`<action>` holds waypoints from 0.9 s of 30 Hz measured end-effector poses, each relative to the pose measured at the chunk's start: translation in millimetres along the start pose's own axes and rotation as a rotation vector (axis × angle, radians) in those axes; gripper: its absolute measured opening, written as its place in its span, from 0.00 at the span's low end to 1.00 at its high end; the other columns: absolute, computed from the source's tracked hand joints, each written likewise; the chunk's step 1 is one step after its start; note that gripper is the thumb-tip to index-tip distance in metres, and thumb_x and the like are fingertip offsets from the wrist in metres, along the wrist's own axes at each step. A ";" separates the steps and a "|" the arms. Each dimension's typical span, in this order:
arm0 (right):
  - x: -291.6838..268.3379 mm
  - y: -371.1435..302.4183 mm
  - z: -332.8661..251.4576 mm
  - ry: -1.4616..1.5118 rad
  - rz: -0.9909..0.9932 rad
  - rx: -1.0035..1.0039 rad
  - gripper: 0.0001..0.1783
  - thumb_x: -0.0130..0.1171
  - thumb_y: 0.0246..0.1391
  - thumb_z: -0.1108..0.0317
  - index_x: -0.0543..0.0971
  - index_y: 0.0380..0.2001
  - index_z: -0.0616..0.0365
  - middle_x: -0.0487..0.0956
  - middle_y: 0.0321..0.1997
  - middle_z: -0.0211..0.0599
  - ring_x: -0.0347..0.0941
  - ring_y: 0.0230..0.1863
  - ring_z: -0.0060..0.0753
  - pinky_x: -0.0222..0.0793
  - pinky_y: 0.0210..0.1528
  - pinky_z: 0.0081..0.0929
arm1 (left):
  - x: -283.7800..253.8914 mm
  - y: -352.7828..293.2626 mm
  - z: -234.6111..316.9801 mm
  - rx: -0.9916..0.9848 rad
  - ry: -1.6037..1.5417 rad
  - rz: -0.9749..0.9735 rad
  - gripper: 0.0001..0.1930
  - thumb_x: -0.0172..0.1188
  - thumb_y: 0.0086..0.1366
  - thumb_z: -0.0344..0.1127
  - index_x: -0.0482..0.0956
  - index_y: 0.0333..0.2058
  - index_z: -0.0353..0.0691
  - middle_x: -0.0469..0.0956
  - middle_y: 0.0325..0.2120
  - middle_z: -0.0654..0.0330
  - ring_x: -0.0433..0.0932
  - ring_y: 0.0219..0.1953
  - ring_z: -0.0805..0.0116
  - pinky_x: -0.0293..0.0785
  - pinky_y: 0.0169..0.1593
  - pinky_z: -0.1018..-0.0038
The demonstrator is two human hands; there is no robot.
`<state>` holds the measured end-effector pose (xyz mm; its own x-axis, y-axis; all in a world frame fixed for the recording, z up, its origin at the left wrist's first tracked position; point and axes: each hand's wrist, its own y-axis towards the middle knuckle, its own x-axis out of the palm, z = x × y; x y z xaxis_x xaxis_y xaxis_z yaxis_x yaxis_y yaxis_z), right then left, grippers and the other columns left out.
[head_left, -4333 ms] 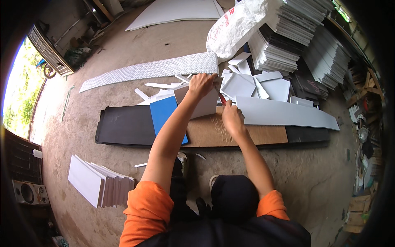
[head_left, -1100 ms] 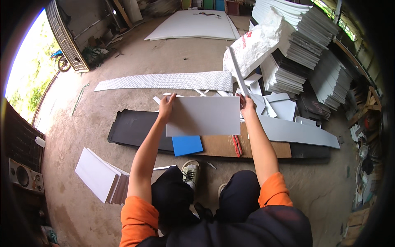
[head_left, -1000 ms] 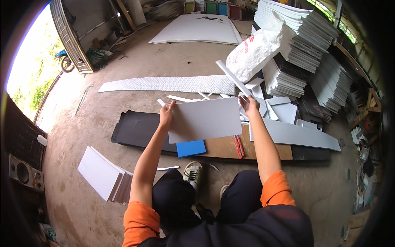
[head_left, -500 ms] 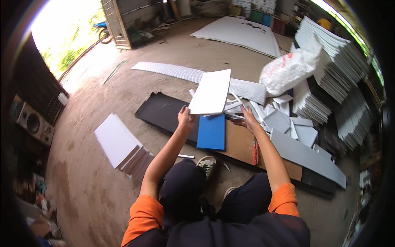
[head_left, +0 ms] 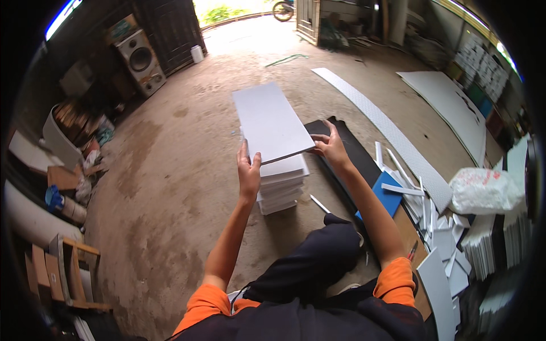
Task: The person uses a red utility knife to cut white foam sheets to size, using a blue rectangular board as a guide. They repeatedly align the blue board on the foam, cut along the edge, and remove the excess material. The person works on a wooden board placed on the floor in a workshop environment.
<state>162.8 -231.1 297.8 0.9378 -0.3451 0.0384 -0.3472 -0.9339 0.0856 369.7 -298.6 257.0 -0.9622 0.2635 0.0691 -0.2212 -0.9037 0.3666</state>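
Observation:
A white rectangular foam board (head_left: 270,119) is between my two hands, over a neat stack of similar white boards (head_left: 282,184) on the floor. My left hand (head_left: 248,173) grips its near left corner, thumb at the near edge. At the near right corner, my right hand (head_left: 331,150) has its fingers closed on the edge. The board covers most of the stack's top, and I cannot tell whether it touches it. To the right, a blue board (head_left: 385,196) lies by a brown work board (head_left: 406,227) with a red-handled cutter (head_left: 413,250) on it.
White offcuts (head_left: 443,230) are heaped right of the brown board, near a white sack (head_left: 483,190) and stacked sheets (head_left: 480,244). A long textured strip (head_left: 387,131) curves across the floor. A black panel (head_left: 341,170) lies beside the stack. A loudspeaker (head_left: 141,59) stands far left.
My view and both hands have turned left, bringing the white board from above the blue board to over the stack. My right hand, apart from the board before, now holds its corner.

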 end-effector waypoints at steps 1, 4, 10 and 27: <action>9.4 5.1 6.5 -0.037 -0.005 0.030 0.35 0.45 0.48 0.82 0.44 0.58 0.59 0.71 0.45 0.51 0.71 0.41 0.31 0.69 0.42 0.22 | -15.3 5.4 -11.4 -0.007 0.063 -0.005 0.27 0.44 0.61 0.28 0.46 0.56 0.25 0.53 0.56 0.45 0.63 0.52 0.64 0.63 0.52 0.74; 12.9 14.1 33.2 -0.186 0.001 0.064 0.36 0.46 0.47 0.81 0.45 0.58 0.59 0.71 0.46 0.52 0.72 0.42 0.34 0.68 0.44 0.23 | -23.7 5.8 -18.1 -0.096 0.079 -0.048 0.28 0.45 0.61 0.32 0.47 0.56 0.26 0.55 0.54 0.44 0.59 0.55 0.56 0.54 0.58 0.70; 2.5 -1.8 40.2 -0.950 0.112 -0.156 0.16 0.51 0.46 0.71 0.73 0.42 0.56 0.72 0.46 0.40 0.71 0.45 0.37 0.66 0.45 0.24 | -11.1 -13.0 -29.9 -0.026 0.771 0.033 0.31 0.57 0.54 0.42 0.56 0.55 0.42 0.44 0.57 0.45 0.35 0.61 0.50 0.30 0.59 0.54; -324.5 -363.4 110.3 -0.817 0.972 0.320 0.10 0.46 0.48 0.74 0.73 0.35 0.57 0.76 0.24 0.36 0.72 0.18 0.21 0.66 0.16 0.19 | 310.4 -133.9 -148.0 0.434 0.543 -1.406 0.21 0.58 0.52 0.44 0.70 0.44 0.45 0.67 0.42 0.46 0.61 0.47 0.46 0.59 0.51 0.58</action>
<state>-14.7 210.0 144.5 0.0788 -0.7379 -0.6702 -0.9691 -0.2143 0.1220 77.2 -145.7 92.1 0.0065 0.5443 -0.8389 -0.9867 0.1398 0.0830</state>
